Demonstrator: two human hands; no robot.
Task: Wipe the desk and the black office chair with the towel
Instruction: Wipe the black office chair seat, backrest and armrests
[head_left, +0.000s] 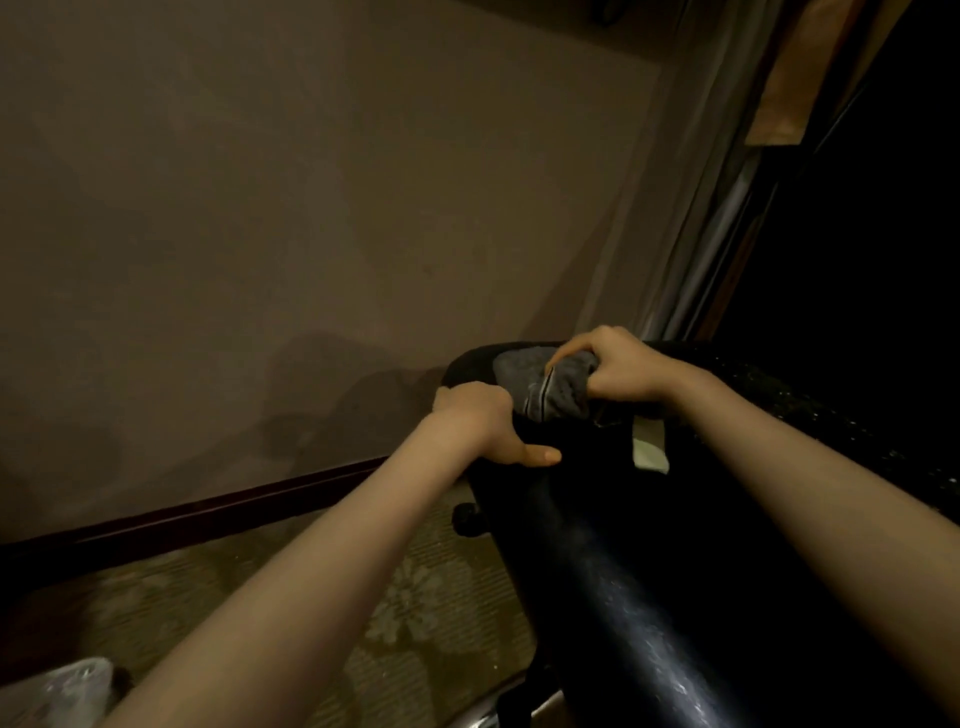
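Your right hand (615, 371) bunches the grey towel (550, 387) in its curled fingers and presses it onto the rounded top edge of the black office chair (597, 519). Your left hand (483, 421) sits just beside the towel, to its left. Its fingers wrap over the same edge and its thumb stretches along the chair's near face. So the towel lies between your two hands. Below, a caster (467, 519) stands on the patterned carpet (426, 597).

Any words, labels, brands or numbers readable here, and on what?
None can be read.
The pale tag on the black chair is too dim and blurred to show print.
The grey towel shows only a stripe, no lettering.
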